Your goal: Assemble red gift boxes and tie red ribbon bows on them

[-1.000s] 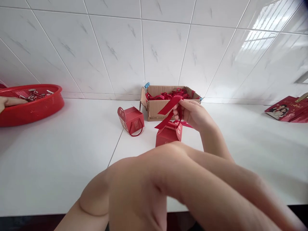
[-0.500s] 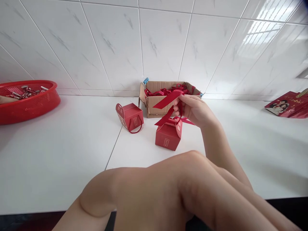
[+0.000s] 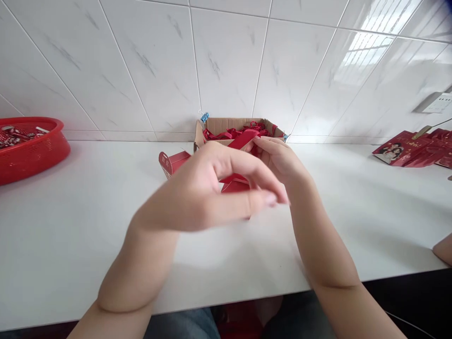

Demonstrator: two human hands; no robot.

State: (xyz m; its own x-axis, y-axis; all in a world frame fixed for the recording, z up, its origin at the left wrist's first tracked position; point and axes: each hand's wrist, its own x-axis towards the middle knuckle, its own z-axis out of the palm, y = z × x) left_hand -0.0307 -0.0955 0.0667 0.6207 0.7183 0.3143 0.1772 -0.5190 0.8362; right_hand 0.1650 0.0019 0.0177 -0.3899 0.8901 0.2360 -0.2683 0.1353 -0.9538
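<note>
My right hand point(image 3: 277, 157) is closed, pinching a red ribbon point(image 3: 243, 140) in front of the cardboard box. Below it stands a small red gift box point(image 3: 236, 187), mostly hidden behind my left hand point(image 3: 219, 188). That left hand is raised in the foreground, slightly blurred, with thumb and fingertips pressed together; I cannot make out what is between them. Another red gift box point(image 3: 175, 161) with a rounded top flap sits further left, partly covered by my left hand. Behind them, the cardboard box point(image 3: 229, 123) contains several red ribbons.
A red plastic basket point(image 3: 38, 157) with small wrapped pieces stands at the left. Red printed bags point(image 3: 406, 150) lie at the far right, near a wall socket point(image 3: 434, 102). Part of another person's arm point(image 3: 444, 249) shows at the right edge. White tiles back the white table point(image 3: 106, 245).
My left arm crossed the lower view before; now its hand is up in front of the gift boxes. My right hand keeps hold of the ribbon. The view has shifted slightly right.
</note>
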